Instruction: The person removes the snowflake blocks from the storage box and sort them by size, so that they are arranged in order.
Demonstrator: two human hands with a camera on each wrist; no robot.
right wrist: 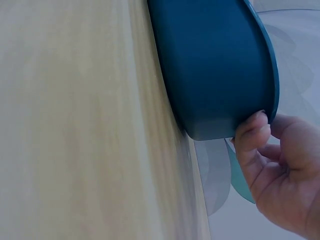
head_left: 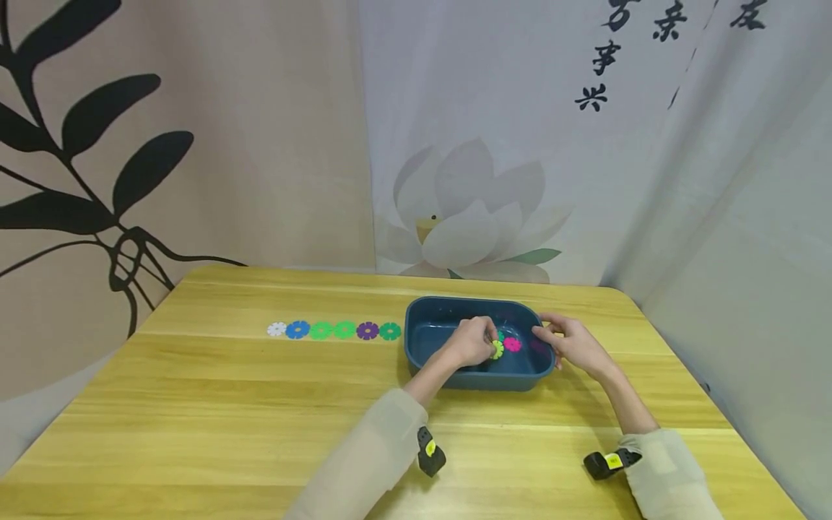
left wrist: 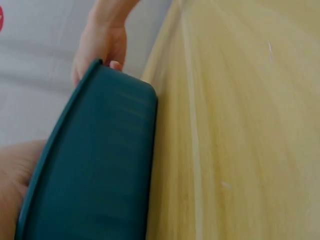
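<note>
A dark blue plastic basin [head_left: 425, 361] stands on the wooden table. My left hand [head_left: 469, 342] reaches over its near side, fingers curled, with a yellow-green snowflake disc [head_left: 497, 350] at the fingertips. Beside that disc inside the basin are a pink snowflake disc [head_left: 512, 344] and a teal snowflake disc [head_left: 500, 336], the teal one partly hidden by the hand. At the basin's right end my right hand [head_left: 573, 345] grips the rim; in the right wrist view its fingers [right wrist: 250, 132] bend against the outer wall. The basin wall hides the left fingertips in the left wrist view.
Left of the basin, several snowflake discs lie in a straight row, from a white disc [head_left: 276, 329] through a blue disc [head_left: 297, 329] and a purple disc [head_left: 367, 331] to a dark green disc [head_left: 390, 331] near the basin. A printed curtain [head_left: 292, 144] hangs behind the table [head_left: 214, 419].
</note>
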